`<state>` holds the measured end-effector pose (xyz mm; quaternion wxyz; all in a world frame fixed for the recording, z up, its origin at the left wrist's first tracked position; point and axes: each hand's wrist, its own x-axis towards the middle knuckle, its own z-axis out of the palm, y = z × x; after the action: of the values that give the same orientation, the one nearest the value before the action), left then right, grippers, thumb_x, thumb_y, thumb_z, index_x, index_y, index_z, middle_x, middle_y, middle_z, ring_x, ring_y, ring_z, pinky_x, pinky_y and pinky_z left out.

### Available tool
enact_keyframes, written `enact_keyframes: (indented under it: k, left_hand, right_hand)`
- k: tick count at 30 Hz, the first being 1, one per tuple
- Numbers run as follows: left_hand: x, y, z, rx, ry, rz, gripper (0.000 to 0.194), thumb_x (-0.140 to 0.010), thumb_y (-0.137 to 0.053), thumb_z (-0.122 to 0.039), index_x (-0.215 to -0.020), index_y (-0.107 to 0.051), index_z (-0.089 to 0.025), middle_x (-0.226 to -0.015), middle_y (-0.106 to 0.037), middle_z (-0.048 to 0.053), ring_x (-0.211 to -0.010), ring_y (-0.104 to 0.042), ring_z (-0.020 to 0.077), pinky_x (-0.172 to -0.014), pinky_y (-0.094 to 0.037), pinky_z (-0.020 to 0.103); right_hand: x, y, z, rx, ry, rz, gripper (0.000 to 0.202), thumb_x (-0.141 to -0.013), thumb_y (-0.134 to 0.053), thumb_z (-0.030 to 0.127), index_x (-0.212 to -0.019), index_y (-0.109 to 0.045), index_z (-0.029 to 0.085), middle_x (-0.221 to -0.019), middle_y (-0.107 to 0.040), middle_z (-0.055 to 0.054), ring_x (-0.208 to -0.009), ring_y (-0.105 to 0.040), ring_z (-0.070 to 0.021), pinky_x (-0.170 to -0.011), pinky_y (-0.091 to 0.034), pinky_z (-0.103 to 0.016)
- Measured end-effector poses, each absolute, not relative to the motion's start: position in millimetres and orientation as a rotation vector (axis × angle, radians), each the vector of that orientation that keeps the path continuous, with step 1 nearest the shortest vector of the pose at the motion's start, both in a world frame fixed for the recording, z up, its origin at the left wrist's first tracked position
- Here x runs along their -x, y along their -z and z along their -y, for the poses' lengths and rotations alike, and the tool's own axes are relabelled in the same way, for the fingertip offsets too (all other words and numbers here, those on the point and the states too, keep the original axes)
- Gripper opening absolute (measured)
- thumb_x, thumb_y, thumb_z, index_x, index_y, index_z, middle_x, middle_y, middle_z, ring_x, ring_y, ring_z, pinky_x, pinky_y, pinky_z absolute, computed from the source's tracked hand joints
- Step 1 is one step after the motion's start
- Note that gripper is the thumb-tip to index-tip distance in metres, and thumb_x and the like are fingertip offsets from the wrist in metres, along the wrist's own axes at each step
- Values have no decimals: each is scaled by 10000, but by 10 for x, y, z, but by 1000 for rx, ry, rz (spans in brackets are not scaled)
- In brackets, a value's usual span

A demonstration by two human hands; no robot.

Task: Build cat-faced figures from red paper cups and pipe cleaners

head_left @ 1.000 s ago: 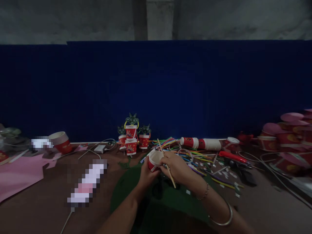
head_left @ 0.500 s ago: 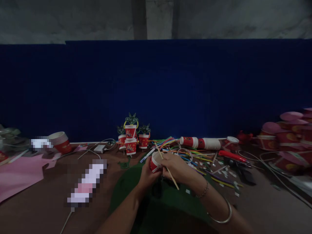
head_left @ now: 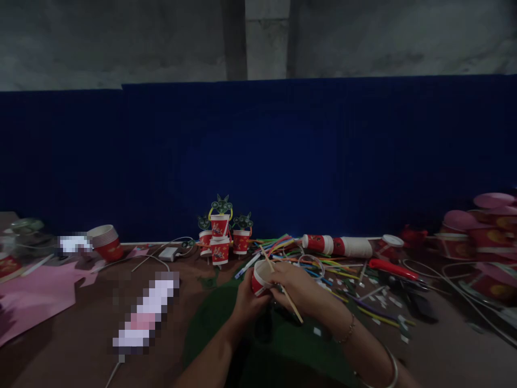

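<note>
A red and white paper cup (head_left: 258, 281), tilted with its mouth up, is in my left hand (head_left: 247, 302), whose fingers wrap round its side. My right hand (head_left: 297, 285) is closed on a thin wooden chopstick (head_left: 293, 307), which slants across the cup's mouth, its lower end sticking out below the palm. The right fingertips are at the cup's rim; whether they also grip it I cannot tell. Below both hands lies a dark green round mat (head_left: 210, 323). Behind them stand red paper cups (head_left: 220, 251) stacked as figures with dark green animal heads and pipe-cleaner arms.
Coloured pipe cleaners (head_left: 283, 245) and white scraps lie right of centre, near cup stacks lying sideways (head_left: 351, 247) and a red-handled tool (head_left: 393, 268). Pink-topped cups (head_left: 493, 237) crowd the far right. To the left are nested cups (head_left: 105, 242), pink paper (head_left: 38, 299) and a pixelated object (head_left: 147, 315).
The view has tilted up a little, so everything sits slightly lower and further right. Both hands keep their hold on the cup and the chopstick, with little other movement.
</note>
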<state>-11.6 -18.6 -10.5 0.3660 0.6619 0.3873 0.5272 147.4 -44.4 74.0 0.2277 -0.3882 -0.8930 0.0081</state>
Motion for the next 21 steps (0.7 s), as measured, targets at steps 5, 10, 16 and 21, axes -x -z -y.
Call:
enact_keyframes:
  k: [5,10,16,21]
  left_hand:
    - [106,86,202,-1714,-1348,-1003,507,-583,-664,-161,-1060,-492,-156,-953,-640,38,-873,-590,202,-781,-468,300]
    - [103,50,226,-1773,-1320,-1043,480,-599,-637,-170,-1055,-487,-170,-957,-638,36,-855,-594,202,-783,-474,321]
    - [97,55,222,-1747,-1424,-1028,619,-590,-704,-217,-1148,-442,-173,-1067,-603,71,-950,-582,223,-859,-451,360]
    - [40,78,257,-1766,-1483,-1039,770,-574,-723,-223,-1257,-369,-194,-1227,-520,109,-1087,-532,243,-923,-429,371]
  right_hand:
    - [-1456,-754,478,1105,-14,2466,86,-792,-545,205,-828,-619,178,-937,-621,-67,-901,-544,-206,-808,-428,-320]
    - [-1440,-775,510,1112,-24,2450,101,-793,-563,229,-875,-600,183,-972,-605,-71,-943,-525,-214,-826,-413,-323]
    - [-1486,-830,513,1156,-53,2430,85,-735,-588,183,-818,-607,178,-927,-599,-72,-888,-534,-204,-787,-421,-314]
    - [-1429,-854,513,1147,-14,2433,118,-774,-495,136,-830,-594,169,-916,-609,-79,-890,-538,-199,-789,-412,-313]
